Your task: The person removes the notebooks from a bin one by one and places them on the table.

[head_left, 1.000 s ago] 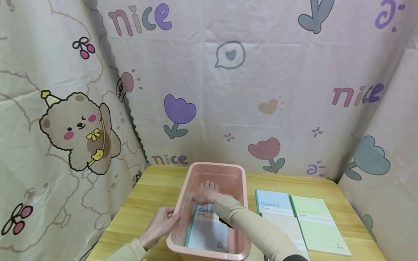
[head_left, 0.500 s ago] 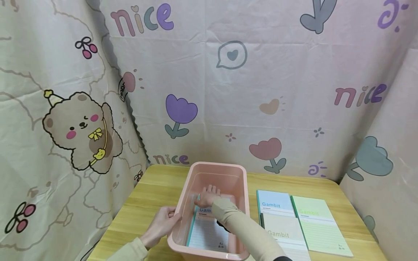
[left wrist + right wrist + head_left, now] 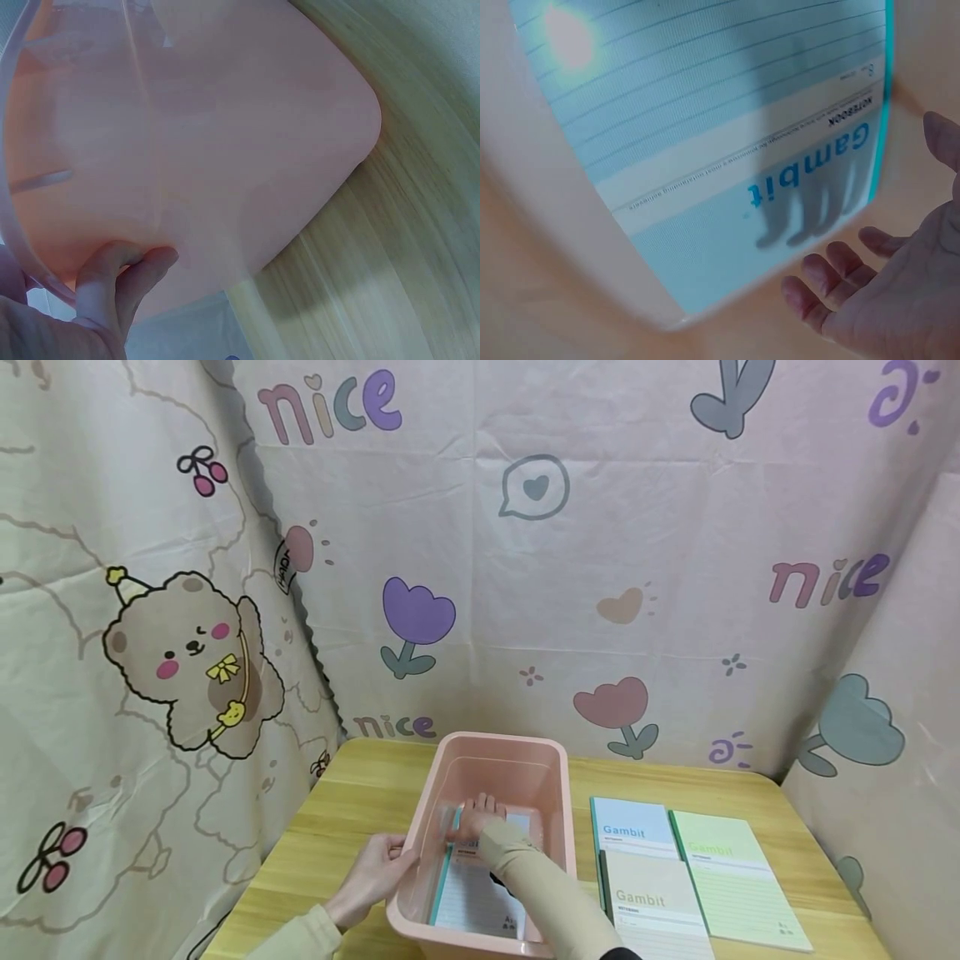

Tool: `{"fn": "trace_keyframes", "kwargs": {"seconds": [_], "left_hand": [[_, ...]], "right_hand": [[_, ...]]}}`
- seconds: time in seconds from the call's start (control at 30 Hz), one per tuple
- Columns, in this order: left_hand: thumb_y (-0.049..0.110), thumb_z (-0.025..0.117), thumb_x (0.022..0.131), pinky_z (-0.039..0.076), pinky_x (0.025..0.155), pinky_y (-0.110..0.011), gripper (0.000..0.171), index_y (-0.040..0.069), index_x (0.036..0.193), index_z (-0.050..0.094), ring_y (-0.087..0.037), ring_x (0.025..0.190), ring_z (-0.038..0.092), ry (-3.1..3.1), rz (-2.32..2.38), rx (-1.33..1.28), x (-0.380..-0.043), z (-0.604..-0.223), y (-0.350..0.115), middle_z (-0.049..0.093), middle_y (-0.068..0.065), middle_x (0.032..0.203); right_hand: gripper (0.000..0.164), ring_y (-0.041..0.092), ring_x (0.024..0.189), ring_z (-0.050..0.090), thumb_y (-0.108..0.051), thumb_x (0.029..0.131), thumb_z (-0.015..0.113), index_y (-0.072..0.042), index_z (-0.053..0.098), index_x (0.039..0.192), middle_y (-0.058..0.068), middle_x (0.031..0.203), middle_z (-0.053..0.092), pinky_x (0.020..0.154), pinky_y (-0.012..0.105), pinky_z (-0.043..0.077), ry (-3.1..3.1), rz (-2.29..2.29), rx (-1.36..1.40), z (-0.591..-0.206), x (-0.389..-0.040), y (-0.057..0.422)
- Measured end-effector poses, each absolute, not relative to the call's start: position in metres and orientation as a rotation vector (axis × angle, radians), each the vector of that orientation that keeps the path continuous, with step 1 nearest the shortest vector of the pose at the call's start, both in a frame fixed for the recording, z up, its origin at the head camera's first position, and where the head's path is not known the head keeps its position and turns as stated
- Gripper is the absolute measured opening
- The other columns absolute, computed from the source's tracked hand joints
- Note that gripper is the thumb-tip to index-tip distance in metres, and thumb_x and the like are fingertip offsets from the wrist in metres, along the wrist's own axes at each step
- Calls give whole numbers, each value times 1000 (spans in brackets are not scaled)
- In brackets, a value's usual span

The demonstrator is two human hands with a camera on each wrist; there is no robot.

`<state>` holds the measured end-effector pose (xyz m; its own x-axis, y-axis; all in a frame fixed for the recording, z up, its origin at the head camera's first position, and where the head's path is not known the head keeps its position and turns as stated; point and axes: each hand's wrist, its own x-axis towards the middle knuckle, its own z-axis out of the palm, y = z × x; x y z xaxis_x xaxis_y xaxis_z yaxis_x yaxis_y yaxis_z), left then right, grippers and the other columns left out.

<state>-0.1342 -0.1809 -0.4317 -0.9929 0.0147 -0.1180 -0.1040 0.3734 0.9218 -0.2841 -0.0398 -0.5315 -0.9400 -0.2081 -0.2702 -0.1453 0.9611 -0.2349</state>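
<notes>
A pink plastic bin [image 3: 501,741] stands at the front of the wooden table. My left hand [image 3: 375,872] grips its left rim; in the left wrist view the fingers [image 3: 150,271] press against the bin's outer wall. Inside the bin lies a blue Gambit notebook [image 3: 476,893] with a teal spine. My right hand [image 3: 477,818] reaches down into the bin over the top end of that notebook. In the right wrist view the right hand [image 3: 885,289] has its palm showing and fingers loosely spread, holding nothing, beside the notebook [image 3: 727,150] and casting a shadow on it.
To the right of the bin, a light blue notebook [image 3: 630,818] and a beige notebook [image 3: 656,902] overlap on the table [image 3: 375,777]. A green notebook [image 3: 738,877] lies beside them. A printed curtain [image 3: 480,568] hangs behind the table.
My right hand has gone slightly lower into the bin, and the forearm has shifted left, uncovering more of the beige notebook. The left hand keeps its grip on the rim.
</notes>
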Motion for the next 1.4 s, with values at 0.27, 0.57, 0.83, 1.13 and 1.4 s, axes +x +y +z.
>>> {"fn": "trace_keyframes", "kwargs": {"seconds": [0.27, 0.57, 0.83, 1.13, 1.4], "left_hand": [[4, 53, 92, 66, 76, -40, 41, -22, 124, 56, -37, 95, 74, 2481, 1705, -86, -135, -431, -181, 70, -35, 108], [5, 52, 93, 66, 76, -41, 42, -23, 124, 55, -37, 94, 74, 2472, 1704, -80, -134, -430, -183, 71, -33, 106], [5, 52, 93, 66, 76, -41, 41, -23, 124, 55, -35, 92, 75, 2472, 1702, -70, -135, -430, -184, 73, -30, 103], [5, 53, 93, 66, 76, -41, 43, -22, 126, 54, -34, 92, 75, 2476, 1705, -93, -134, -430, -182, 72, -32, 106], [3, 54, 92, 66, 76, -42, 42, -22, 125, 54, -34, 90, 75, 2475, 1720, -89, -132, -431, -181, 72, -31, 104]], "right_hand": [[91, 32, 134, 42, -67, 80, 69, -3, 47, 141, 16, 144, 44, 106, 48, 42, 2848, -245, -285, -520, -264, -38], [98, 29, 141, 42, -73, 77, 68, -6, 47, 144, 13, 151, 44, 112, 46, 41, 2921, -153, -297, -520, -258, -38], [98, 29, 136, 45, -75, 78, 66, -6, 47, 145, 12, 148, 47, 114, 47, 40, 2914, -103, -316, -519, -259, -36], [105, 27, 130, 47, -81, 71, 66, -6, 50, 143, 10, 140, 50, 111, 47, 39, 2988, -46, -340, -542, -271, -35], [102, 29, 136, 44, -75, 70, 73, -8, 50, 143, 11, 146, 47, 120, 51, 35, 2973, -91, -327, -553, -279, -36]]}}
